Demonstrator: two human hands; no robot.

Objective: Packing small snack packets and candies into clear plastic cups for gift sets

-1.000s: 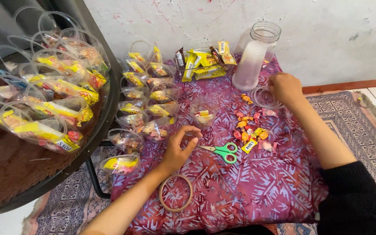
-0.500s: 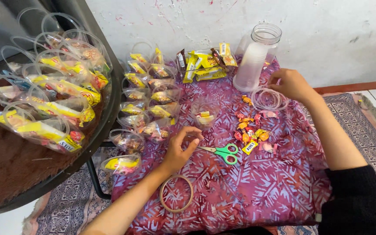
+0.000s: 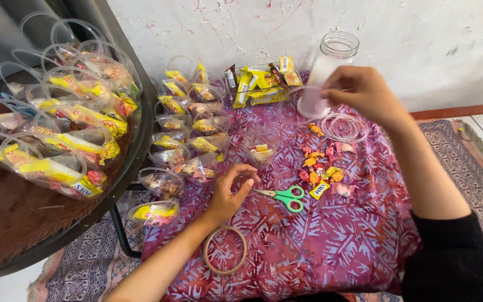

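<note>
Clear plastic ring (image 3: 308, 92) pinched in right hand (image 3: 364, 92), raised above tabletop (image 3: 336, 246), in front of clear jar (image 3: 328, 72). Right arm stretched forward, wrist bent, fingers clenched on thin transparent loop; loop extends left of grip. Left hand (image 3: 230, 193) rests on patterned purple cloth, fingers loosely curled, grip released, fingertips just beside green scissors (image 3: 283, 196). Tape roll (image 3: 225, 250) lies near left wrist. More clear rings (image 3: 345, 127) lie below right hand, beside loose candies (image 3: 320, 168).
</note>
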